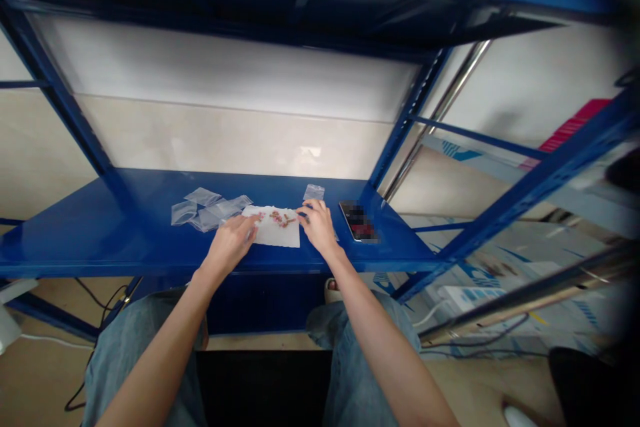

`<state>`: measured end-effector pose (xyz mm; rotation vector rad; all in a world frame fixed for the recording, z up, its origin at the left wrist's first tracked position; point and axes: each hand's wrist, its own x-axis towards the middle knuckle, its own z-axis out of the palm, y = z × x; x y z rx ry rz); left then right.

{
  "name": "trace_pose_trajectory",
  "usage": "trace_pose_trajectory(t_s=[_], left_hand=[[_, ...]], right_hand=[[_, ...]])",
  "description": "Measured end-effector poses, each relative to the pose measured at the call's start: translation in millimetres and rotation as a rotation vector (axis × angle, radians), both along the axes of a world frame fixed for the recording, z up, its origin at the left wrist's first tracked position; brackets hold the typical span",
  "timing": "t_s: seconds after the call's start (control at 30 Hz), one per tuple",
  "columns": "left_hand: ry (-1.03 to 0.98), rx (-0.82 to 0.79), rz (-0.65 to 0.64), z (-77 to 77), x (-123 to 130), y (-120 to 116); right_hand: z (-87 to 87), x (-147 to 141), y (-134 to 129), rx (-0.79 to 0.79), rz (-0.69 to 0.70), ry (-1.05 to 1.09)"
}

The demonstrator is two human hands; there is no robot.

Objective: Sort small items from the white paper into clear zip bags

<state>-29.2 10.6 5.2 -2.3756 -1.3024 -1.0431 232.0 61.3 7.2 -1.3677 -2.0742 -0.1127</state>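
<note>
Facing a glossy blue steel shelf point(125, 240) from a seated position, you reach both bare forearms forward over your denim-clad knees point(135, 347). Your left hand point(229, 245) and your right hand point(318, 227) are apart, one on each side of a rectangle of thin white paper point(273, 237) lying flat on the shelf. Your left fingertips point(254, 229) touch the paper's left end, and your right fingertips point(301, 213) sit at its right edge. Whether either hand is pinching anything is too small to tell.

Across the paper lies a loose scatter of tiny pinkish-red bits point(280, 218), their exact kind unclear. They look light and possibly crumbly, suited to a gentle pinch between finger and thumb. The paper looks soft and easy to tear, so its bare corners seem the safest place to take hold.

To the left, several small clear plastic bags point(197, 211) lie flat in an overlapping cluster, close to the paper. One more small clear bag point(313, 193) lies beyond your right hand. Further right sits a slim smartphone point(356, 220) with a blurred screen. A beige wall panel point(225, 137) stands behind the shelf, beside a blue steel upright point(407, 120).
</note>
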Motion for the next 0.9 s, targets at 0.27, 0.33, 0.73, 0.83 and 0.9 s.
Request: trace_pose_trajectory(t_s=[0.27,0.33,0.73,0.83,0.9], left_hand=[[-0.039,-0.064,0.042,-6.8,23.8,-7.5],[-0.072,-0.099,0.034,-4.1,28.7,-11.1],[-0.553,-0.368,-0.043,4.1,42.7,-16.1],[-0.707,-0.407,-0.126,5.2,44.8,-15.9],[-0.812,-0.445,-0.189,8.1,44.5,-15.1]], right_hand=[[-11.7,-3.7,9.3,0.001,0.047,-0.018],[-11.2,-5.1,10.6,-0.006,0.060,0.007],[21.5,-57.7,-54.5,0.072,0.393,0.571],[17.8,-69.5,-59.5,0.024,0.425,0.515],[17.4,-73.8,-54.7,0.000,0.436,0.501]])
